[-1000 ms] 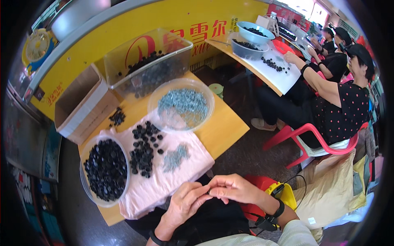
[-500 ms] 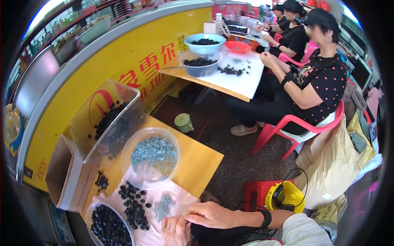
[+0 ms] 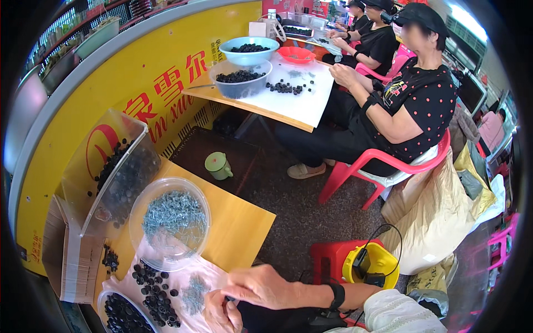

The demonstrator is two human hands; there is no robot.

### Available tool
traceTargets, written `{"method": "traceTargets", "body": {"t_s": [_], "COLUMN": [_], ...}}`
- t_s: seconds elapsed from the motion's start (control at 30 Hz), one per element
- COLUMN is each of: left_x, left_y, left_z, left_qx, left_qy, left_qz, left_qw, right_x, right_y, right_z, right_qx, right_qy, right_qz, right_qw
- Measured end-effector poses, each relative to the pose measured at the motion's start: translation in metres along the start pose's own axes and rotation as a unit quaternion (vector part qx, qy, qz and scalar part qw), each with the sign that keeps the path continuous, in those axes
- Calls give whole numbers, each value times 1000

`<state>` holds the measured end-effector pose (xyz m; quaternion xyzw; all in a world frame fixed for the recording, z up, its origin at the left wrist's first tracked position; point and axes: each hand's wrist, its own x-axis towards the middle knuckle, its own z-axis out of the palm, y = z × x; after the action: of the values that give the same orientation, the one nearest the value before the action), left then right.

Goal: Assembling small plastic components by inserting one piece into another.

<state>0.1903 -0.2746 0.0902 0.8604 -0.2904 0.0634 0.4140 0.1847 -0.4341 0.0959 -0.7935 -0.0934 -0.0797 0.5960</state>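
My left hand (image 3: pixel 221 315) is closed at the near edge of the pink cloth (image 3: pixel 214 272), with a small dark piece just showing at its fingertips. Right above it, my right hand (image 3: pixel 265 286) meets it with pinched fingers; whatever they hold is hidden. Beside my left hand lies a small heap of silvery screw-like pieces (image 3: pixel 194 294) on the cloth. Loose round black parts (image 3: pixel 158 297) are spread farther left. A tub of black parts (image 3: pixel 126 315) stands at the lower left. Behind the cloth, a clear round tub (image 3: pixel 204 222) contains many more silvery pieces (image 3: pixel 173 213).
A clear bin (image 3: pixel 139 133) with black parts leans over a cardboard box (image 3: pixel 80 266) at left. A green lidded mug (image 3: pixel 218 166) stands beyond the wooden table (image 3: pixel 244 216). At right are a yellow bucket (image 3: pixel 355 265) and a red stool (image 3: pixel 322 255). A seated co-worker (image 3: pixel 411 100) works at another table (image 3: pixel 311 111).
The view has shifted, so the surroundings sit farther left in the picture. My hands stay together over the cloth's edge, the right fingers lifted slightly off the left hand.
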Motion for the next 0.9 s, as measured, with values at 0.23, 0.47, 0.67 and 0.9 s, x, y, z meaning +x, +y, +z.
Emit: {"method": "traceTargets", "body": {"t_s": [0.23, 0.47, 0.67, 0.9], "left_x": [5, 10, 8, 11], "left_y": [-1, 7, 12, 14], "left_z": [17, 5, 5, 4], "left_qx": [-110, -40, -25, -51], "left_qy": [85, 11, 2, -6], "left_qz": [-48, -38, -52, -81], "left_qw": [989, 998, 998, 995], "right_x": [66, 110, 97, 97], "right_y": [3, 36, 52, 47], "right_z": [-28, -26, -16, -18], "right_qx": [-33, 47, 65, 47], "right_qy": [231, 316, 285, 275], "right_qz": [-112, -99, -6, 7], "right_qw": [966, 942, 956, 960]}}
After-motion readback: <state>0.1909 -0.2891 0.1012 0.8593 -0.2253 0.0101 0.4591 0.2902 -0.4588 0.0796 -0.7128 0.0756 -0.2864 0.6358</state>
